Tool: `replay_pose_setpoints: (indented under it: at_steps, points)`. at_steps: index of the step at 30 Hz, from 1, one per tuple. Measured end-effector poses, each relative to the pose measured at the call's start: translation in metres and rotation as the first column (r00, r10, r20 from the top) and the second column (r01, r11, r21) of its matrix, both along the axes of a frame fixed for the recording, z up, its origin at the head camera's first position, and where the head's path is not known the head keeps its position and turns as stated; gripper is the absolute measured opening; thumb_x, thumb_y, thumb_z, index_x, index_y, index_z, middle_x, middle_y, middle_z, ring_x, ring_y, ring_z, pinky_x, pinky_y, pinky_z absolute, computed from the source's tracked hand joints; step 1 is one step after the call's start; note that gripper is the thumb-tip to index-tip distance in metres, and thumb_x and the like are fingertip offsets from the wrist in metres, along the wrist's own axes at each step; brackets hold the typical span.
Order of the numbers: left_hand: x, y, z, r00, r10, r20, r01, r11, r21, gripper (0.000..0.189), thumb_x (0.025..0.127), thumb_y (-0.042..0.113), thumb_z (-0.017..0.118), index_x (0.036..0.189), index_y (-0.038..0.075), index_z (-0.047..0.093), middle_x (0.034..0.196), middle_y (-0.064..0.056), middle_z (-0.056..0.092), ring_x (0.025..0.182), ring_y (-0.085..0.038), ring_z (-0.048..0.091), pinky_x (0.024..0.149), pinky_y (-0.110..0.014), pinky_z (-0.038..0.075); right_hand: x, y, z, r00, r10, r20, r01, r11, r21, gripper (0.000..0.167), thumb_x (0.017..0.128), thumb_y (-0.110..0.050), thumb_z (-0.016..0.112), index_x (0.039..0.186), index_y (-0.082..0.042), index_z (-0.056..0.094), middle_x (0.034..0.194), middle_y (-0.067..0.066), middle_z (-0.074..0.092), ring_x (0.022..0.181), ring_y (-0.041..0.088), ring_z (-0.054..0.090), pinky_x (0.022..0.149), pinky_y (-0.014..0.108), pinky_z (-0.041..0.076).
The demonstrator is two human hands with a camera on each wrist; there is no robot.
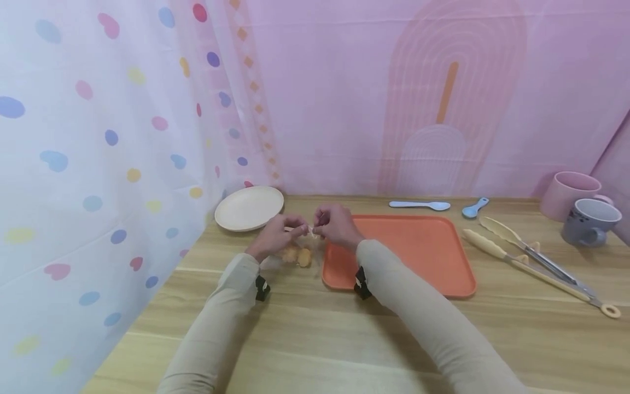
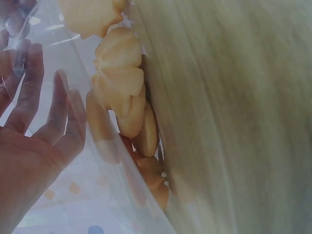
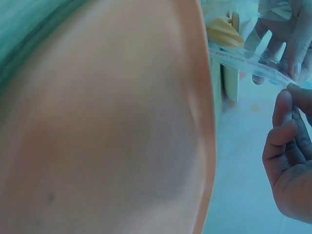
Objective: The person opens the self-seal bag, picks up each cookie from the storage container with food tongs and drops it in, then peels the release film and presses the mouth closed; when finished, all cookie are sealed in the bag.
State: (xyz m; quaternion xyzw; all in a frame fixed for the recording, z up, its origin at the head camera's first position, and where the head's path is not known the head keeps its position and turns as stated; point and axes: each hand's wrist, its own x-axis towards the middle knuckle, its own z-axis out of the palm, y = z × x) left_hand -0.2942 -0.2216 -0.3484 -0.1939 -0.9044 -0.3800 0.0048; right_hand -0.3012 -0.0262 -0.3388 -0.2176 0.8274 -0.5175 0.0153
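Note:
A clear plastic bag [image 3: 248, 63] with a printed strip along its top edge lies on the table between my hands, left of the orange tray. Several golden cookies [image 2: 119, 73] with ridged, shell-like tops show through its film in the left wrist view. My left hand [image 1: 273, 236] pinches the top edge of the bag between thumb and forefinger, its other fingers behind the film. Right beside it, over the tray's left edge, my right hand [image 1: 338, 225] pinches the same edge with its fingertips.
The orange tray [image 1: 408, 246] lies under my right forearm. A cream plate [image 1: 249, 208] stands at the back left. Behind the tray are a light blue spoon [image 1: 420, 205] and a small blue scoop [image 1: 473, 209]. Tongs [image 1: 536, 271], a pink mug [image 1: 565, 197] and a grey mug [image 1: 585, 223] occupy the right.

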Motion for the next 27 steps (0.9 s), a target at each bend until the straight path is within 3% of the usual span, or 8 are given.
replay_pose_setpoints:
  at_steps: [10, 17, 23, 27]
  points:
    - [0.0, 0.0, -0.003, 0.999, 0.0, 0.047, -0.001, 0.999, 0.033, 0.023, 0.101, 0.022, 0.06, 0.102, 0.003, 0.073, 0.106, -0.013, 0.074, 0.102, -0.027, 0.071, 0.081, -0.03, 0.06, 0.001, -0.005, -0.005, 0.991, -0.075, -0.115, 0.088, 0.99, 0.108, 0.004, 0.086, -0.006, 0.077, 0.082, -0.006, 0.076, 0.083, 0.007, 0.077, 0.074, 0.012, 0.063, 0.062, 0.017, 0.048]
    - [0.002, -0.002, -0.002, 0.999, -0.017, 0.044, 0.014, 0.997, 0.075, 0.025, 0.101, 0.022, 0.06, 0.108, 0.001, 0.073, 0.109, -0.016, 0.074, 0.101, -0.029, 0.071, 0.083, -0.034, 0.062, 0.006, -0.007, -0.003, 0.991, -0.089, -0.099, 0.102, 0.984, 0.144, 0.007, 0.089, -0.012, 0.076, 0.087, -0.008, 0.08, 0.084, 0.008, 0.075, 0.074, 0.012, 0.056, 0.057, 0.018, 0.043]
    - [0.002, -0.003, -0.003, 1.0, -0.003, 0.023, 0.001, 0.996, 0.086, 0.025, 0.1, 0.02, 0.061, 0.106, 0.0, 0.075, 0.112, -0.017, 0.074, 0.102, -0.02, 0.069, 0.089, -0.035, 0.061, 0.011, -0.011, 0.0, 0.988, -0.061, -0.141, 0.086, 0.979, 0.183, 0.013, 0.088, -0.018, 0.078, 0.085, -0.006, 0.08, 0.083, 0.008, 0.077, 0.07, 0.011, 0.059, 0.057, 0.017, 0.045]
    - [0.002, -0.004, 0.0, 0.999, 0.013, 0.048, -0.017, 0.997, 0.07, 0.023, 0.1, 0.016, 0.061, 0.108, 0.0, 0.075, 0.112, -0.018, 0.075, 0.105, -0.022, 0.068, 0.087, -0.033, 0.06, 0.012, -0.015, 0.001, 0.976, -0.067, -0.206, 0.116, 0.966, 0.232, 0.015, 0.089, -0.02, 0.078, 0.083, -0.006, 0.081, 0.081, 0.006, 0.079, 0.072, 0.013, 0.066, 0.061, 0.017, 0.049]
